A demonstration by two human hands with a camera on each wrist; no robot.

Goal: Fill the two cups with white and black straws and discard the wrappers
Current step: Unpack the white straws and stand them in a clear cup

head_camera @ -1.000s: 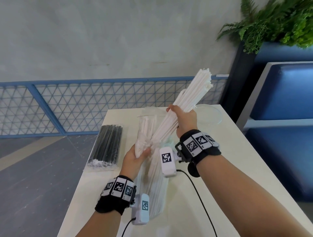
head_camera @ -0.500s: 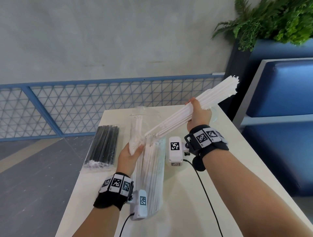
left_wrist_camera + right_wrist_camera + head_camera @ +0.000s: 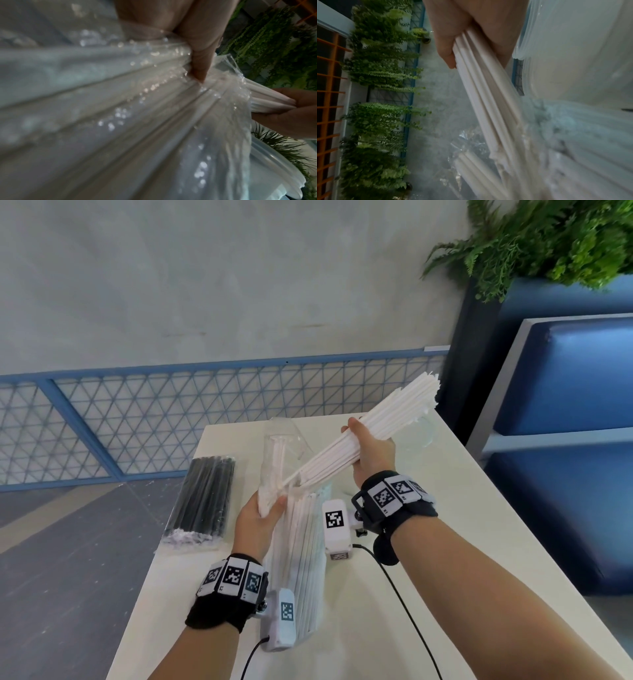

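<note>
My right hand (image 3: 371,450) grips a thick bundle of white straws (image 3: 394,412) that slants up to the right, its lower ends still at the mouth of the clear wrapper (image 3: 274,474). My left hand (image 3: 258,520) holds that wrapper, with more white straws (image 3: 305,559) inside it reaching down to the table. In the left wrist view my thumb (image 3: 199,63) presses the crinkled wrapper (image 3: 137,108). In the right wrist view my fingers (image 3: 448,51) curl round the white straws (image 3: 488,102). A sealed pack of black straws (image 3: 202,501) lies at the left. One clear cup (image 3: 291,436) stands behind the wrapper, another clear cup (image 3: 419,433) behind the bundle.
The cream table (image 3: 428,542) has its left edge just beyond the black pack and drops to a grey floor. A blue mesh fence (image 3: 137,419) runs behind it. A blue bench (image 3: 565,440) and a planter with ferns (image 3: 548,244) stand at the right.
My right hand has tipped the white bundle from steep to a flatter slant toward the right. My left hand has kept its hold on the wrapper.
</note>
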